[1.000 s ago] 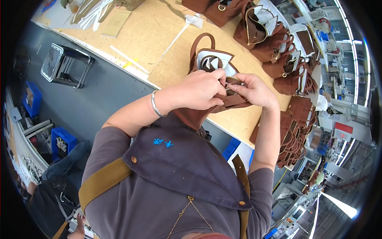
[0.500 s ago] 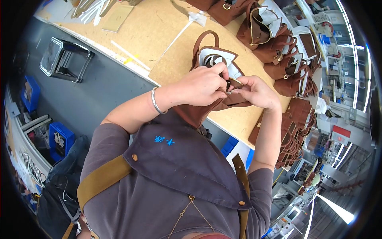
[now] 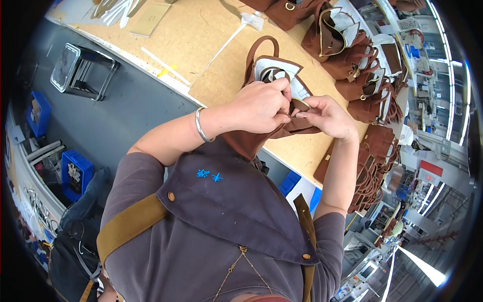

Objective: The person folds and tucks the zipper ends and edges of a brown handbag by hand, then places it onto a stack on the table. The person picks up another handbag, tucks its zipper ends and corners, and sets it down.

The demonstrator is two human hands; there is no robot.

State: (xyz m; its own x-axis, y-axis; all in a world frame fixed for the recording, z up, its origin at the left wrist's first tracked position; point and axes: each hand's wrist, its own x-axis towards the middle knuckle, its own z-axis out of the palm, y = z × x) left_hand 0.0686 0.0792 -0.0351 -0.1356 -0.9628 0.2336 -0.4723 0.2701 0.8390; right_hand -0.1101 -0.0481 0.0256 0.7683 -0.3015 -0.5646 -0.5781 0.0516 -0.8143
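A brown handbag (image 3: 246, 143) stands at the table's edge in front of my body, its mouth spread and a looped handle rising behind. White lining (image 3: 278, 64) and a dark ring-shaped coil show inside the mouth. My left hand (image 3: 262, 104), with a silver bangle at the wrist, is closed with bent fingers at the bag's opening. Facing it, my right hand (image 3: 328, 118) pinches the bag's edge beside a gold-toothed zipper (image 3: 301, 103). The fingertips nearly meet, and they hide what lies between them.
The wooden table (image 3: 201, 32) runs diagonally ahead. Several brown bags (image 3: 327, 38) line its far right side, with more stacked (image 3: 375, 161) beside my right arm. White strips and a tan piece (image 3: 151, 19) lie far left. A stool (image 3: 83, 73) and blue bins (image 3: 77, 173) stand on the left.
The zipper's curved toothed end stands out more between my hands. Both hands keep their grip at the opening, with only slight finger movement. The whole view has shifted a little.
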